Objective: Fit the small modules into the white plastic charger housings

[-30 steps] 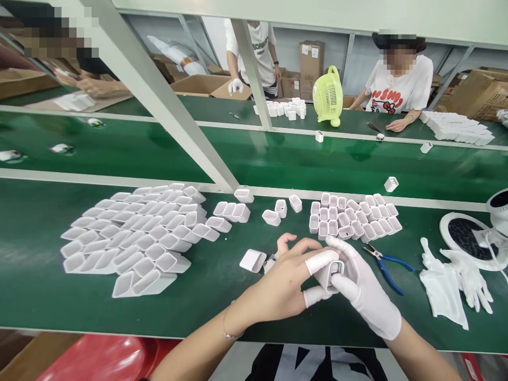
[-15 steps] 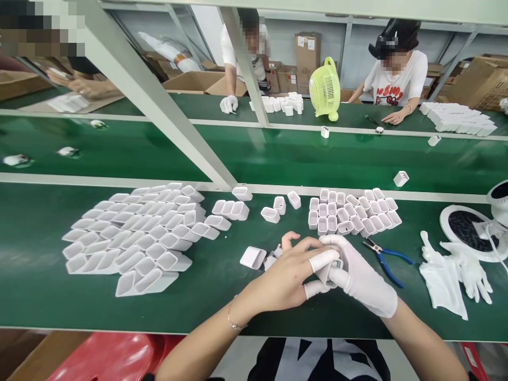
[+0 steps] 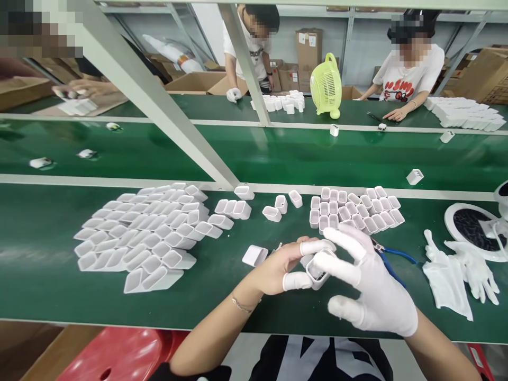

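Observation:
My left hand [image 3: 278, 267] is bare with white finger cots on thumb and index finger. It pinches a small white plastic shell [image 3: 316, 271] just above the green table [image 3: 222, 296]. My right hand [image 3: 377, 291], in a white glove, has its fingers spread, and two fingertips rest on the shell's top and side. One loose shell [image 3: 254, 255] lies left of my left hand. A block of upright shells [image 3: 353, 209] stands just beyond my hands.
A large pile of shells [image 3: 151, 233] lies at the left. Blue-handled pliers [image 3: 397, 254], spare white gloves [image 3: 456, 275] and a round white device [image 3: 472, 230] sit at the right. A slanted metal post [image 3: 159, 95] crosses the conveyor belt [image 3: 278, 156]. People work across it beside a green fan [image 3: 326, 84].
My right hand has let go of the shell and spread its fingers, drawing back toward me. My left hand keeps the shell. Parts on the belt have drifted to the right.

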`<state>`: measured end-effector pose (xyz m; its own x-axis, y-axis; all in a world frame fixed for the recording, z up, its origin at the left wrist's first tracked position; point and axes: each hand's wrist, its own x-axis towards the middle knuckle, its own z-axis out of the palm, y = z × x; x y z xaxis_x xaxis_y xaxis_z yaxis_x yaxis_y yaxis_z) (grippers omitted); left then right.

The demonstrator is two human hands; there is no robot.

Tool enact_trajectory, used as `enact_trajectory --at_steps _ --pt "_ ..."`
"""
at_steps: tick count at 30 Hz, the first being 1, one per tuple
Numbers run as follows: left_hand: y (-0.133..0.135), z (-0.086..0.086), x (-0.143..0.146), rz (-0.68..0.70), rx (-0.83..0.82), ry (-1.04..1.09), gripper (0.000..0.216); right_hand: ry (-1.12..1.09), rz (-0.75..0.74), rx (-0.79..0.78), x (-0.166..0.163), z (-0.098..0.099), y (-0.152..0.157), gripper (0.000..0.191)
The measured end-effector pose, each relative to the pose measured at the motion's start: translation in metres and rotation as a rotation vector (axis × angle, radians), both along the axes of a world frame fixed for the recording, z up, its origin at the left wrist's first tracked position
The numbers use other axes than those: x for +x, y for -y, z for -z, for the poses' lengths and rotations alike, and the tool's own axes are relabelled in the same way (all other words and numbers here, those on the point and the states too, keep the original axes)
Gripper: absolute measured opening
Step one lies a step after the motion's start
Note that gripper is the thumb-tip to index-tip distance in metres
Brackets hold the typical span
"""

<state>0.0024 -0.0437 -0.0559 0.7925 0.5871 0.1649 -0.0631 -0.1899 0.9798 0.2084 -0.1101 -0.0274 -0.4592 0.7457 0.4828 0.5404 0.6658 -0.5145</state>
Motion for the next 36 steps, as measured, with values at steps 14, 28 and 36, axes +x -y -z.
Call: enact_trajectory --at_steps 14,28,36 --pt "-0.002 -0.002 0.004 0.008 -0.155 0.108 0.055 -0.581 0.075 -0.31 0.006 0.014 -0.008 0.025" --pt "-0.021 -0.033 0.034 -0.521 -1.041 0.37 0.03 -0.271 0.077 -0.198 0.003 0.067 -0.001 0.024" --pt "-0.049 -0.02 0.033 -0.44 -0.856 0.318 0.029 -0.047 0.081 -0.403 0.001 0.087 -0.002 0.025"
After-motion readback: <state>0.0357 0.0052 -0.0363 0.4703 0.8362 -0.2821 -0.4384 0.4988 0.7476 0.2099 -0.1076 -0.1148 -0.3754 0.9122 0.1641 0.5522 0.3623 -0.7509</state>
